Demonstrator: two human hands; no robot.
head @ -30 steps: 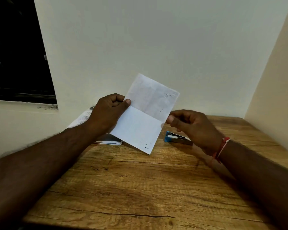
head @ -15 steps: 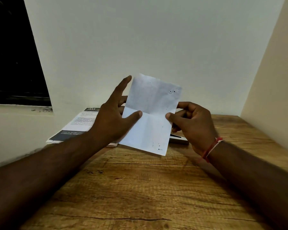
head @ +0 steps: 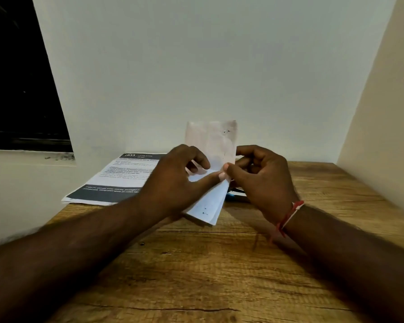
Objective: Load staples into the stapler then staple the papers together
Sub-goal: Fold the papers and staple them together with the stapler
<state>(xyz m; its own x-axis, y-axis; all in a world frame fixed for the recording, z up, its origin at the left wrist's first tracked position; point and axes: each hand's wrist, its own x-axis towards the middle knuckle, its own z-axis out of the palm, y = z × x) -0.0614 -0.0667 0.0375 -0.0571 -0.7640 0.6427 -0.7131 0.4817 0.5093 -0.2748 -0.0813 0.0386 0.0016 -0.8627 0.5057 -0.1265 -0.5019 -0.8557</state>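
Note:
Both hands hold a small white folded paper above the wooden table. My left hand pinches its left side with the thumb lying across the crease. Its right edge, at the fold, is gripped by my right hand, which wears a red wrist thread. The paper's upper half stands upright and the lower half slants down toward the table. A blue stapler lies on the table behind the paper, mostly hidden by my right hand.
Printed sheets with dark header bands lie at the table's back left, against the white wall. A cream side wall borders the table on the right. A dark window is at the left.
The paper has been folded narrower and turned more upright. My left hand's fingers went from spread to closed on it, and the right hand moved in to the fold.

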